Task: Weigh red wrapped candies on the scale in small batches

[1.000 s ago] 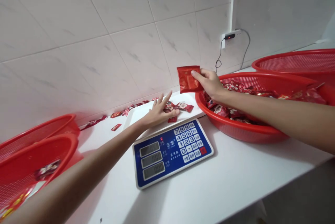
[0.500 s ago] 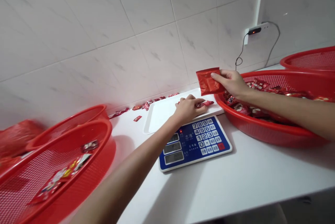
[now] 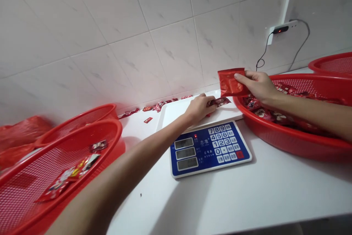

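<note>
My right hand (image 3: 258, 84) pinches a flat red packet (image 3: 232, 84) between thumb and fingers, held up beside the left rim of a large red basket (image 3: 277, 136). Just left of it and lower, my left hand (image 3: 202, 106) is closed on a small red wrapped packet (image 3: 221, 102), whose end sticks out past the fingers. This hand is over the white weighing tray (image 3: 173, 112) of an electronic scale. Under my left wrist is the scale's blue keypad panel (image 3: 209, 150), with three displays and a red light.
Red baskets (image 3: 118, 127) stand at the left, the near one with several packets (image 3: 68, 178). Small packets (image 3: 158, 106) lie along the wall, one stray packet (image 3: 148, 120) nearer. A power strip (image 3: 283, 29) with a cable hangs on the wall.
My left hand has lifted the small packet slightly off the tray, fingers now closed round it. The right hand still holds the red packet. The camera view has shifted a little.
</note>
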The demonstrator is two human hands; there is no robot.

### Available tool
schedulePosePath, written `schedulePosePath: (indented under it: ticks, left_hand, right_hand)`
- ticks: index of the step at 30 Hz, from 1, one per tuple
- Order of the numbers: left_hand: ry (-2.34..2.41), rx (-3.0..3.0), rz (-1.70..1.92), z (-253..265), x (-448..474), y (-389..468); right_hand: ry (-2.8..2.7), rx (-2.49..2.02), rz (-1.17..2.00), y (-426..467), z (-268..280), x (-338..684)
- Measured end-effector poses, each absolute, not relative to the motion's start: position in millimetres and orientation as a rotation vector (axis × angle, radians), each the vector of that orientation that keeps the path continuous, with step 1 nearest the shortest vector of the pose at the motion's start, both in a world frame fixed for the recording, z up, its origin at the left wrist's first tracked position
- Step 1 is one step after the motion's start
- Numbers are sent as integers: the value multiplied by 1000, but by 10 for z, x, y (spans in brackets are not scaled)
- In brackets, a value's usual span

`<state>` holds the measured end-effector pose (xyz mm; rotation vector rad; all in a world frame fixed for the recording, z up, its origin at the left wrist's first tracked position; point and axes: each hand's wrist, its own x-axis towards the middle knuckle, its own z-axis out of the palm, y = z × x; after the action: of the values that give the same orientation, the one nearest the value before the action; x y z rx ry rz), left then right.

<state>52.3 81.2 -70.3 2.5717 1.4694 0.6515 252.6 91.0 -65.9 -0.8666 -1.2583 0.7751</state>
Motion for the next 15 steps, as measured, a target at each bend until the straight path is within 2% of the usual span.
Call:
schedulePosePath:
  ticks: [8, 15]
  left_hand:
    - [1405, 2280, 823, -452, 83, 588]
    - [1711, 1738, 1319, 346, -695, -194]
  right_hand:
    - [-1096, -997, 849, 802, -583, 2435]
    - [-1060, -1116, 869, 668, -542, 2375]
